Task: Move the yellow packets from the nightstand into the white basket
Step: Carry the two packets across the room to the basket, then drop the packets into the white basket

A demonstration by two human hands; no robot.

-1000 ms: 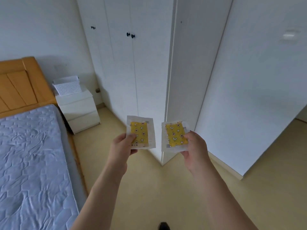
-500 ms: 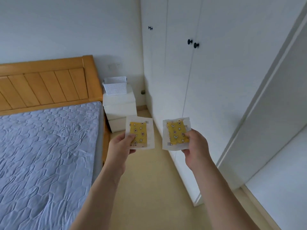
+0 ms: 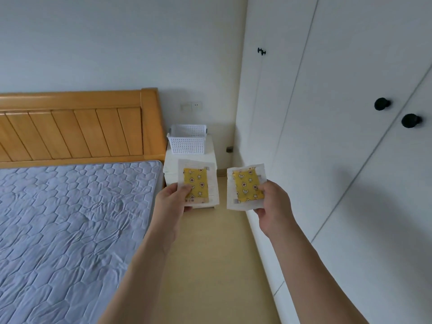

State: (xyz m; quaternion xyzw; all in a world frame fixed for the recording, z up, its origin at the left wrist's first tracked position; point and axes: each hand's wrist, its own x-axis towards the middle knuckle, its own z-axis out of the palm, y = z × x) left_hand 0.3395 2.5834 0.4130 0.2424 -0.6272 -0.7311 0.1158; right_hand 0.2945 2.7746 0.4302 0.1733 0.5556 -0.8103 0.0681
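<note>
Nightstand (image 3: 189,160): carries the white basket (image 3: 187,141), ahead beside the bed (image 3: 70,218).
Left hand (image 3: 171,202): my fingers pinch one yellow packet (image 3: 196,183), face up, ready for dropping.
Right hand (image 3: 272,199): fingers clamp the second packet (image 3: 246,186), held apart from the first.

Nightstand (image 3: 168,163) front largely hidden behind left packet (image 3: 198,183) and left hand (image 3: 171,202); drawer lines not discernible. Basket (image 3: 187,141) interior not visible past its perforated front wall; contents cannot be told. Fingers behind both packets concealed, thumbs alone showing. Print on right packet (image 3: 246,186) label too small to read. Bed (image 3: 70,218) cut off at left and lower edges; wardrobe (image 3: 339,160) cut off at top and right
</note>
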